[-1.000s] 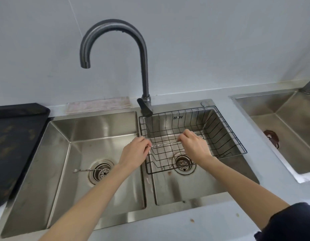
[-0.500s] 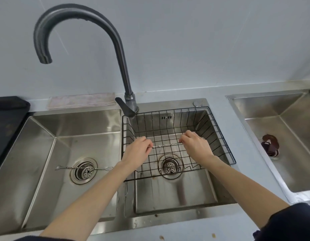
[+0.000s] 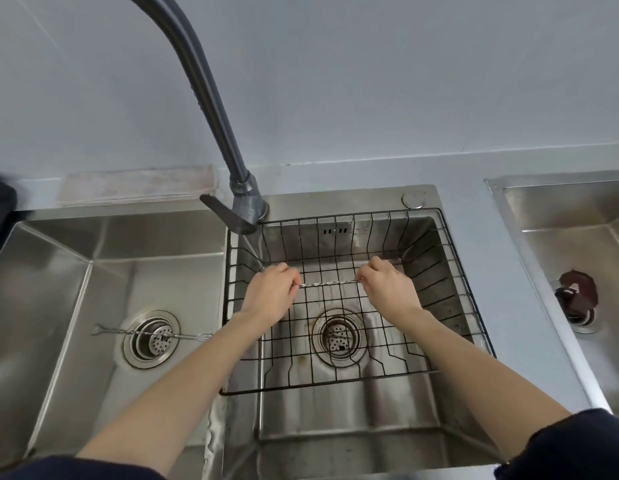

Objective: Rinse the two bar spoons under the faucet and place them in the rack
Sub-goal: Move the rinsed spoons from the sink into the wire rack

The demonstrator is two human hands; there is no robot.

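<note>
Now two bar spoons: one pinched between both hands' fingers, other across left drain.

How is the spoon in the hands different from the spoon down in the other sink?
The held bar spoon is gripped at both ends, by the left hand and right hand, above the rack. The loose bar spoon lies untouched across the left sink's drain. Both lie level and look thin, twisted and silvery.

Kitchen, steel double sink, gooseneck faucet, wire dish rack, folded cloth by wall
</note>
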